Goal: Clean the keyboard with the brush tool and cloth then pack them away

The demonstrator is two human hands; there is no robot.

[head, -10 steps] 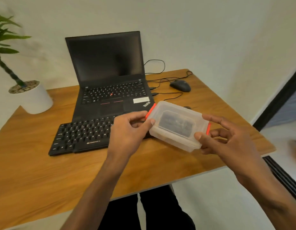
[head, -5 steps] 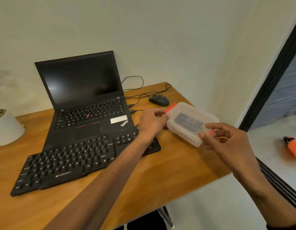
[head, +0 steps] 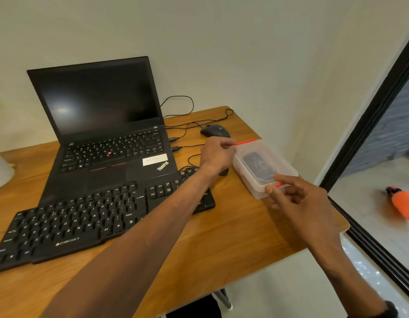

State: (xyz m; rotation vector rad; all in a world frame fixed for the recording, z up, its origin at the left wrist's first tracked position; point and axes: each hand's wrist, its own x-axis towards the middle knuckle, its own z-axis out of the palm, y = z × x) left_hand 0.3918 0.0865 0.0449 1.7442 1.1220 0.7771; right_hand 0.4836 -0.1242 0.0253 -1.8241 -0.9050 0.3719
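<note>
- Clear plastic box (head: 265, 167) with red clips, lid on, at the right end of the keyboard (head: 88, 216), over the wooden desk (head: 221, 237); whether it touches the wood, I cannot tell.
- Something dark shows through the lid; too blurred to name.
- My left hand (head: 218, 154) pinches the box's far end at the red clip.
- My right hand (head: 297, 196) grips the near end, thumb under, forefinger on the lid.
- Laptop (head: 102, 125) open behind the keyboard, screen dark.
- Mouse (head: 215, 131) beyond the keyboard's right end, just past the box.
</note>
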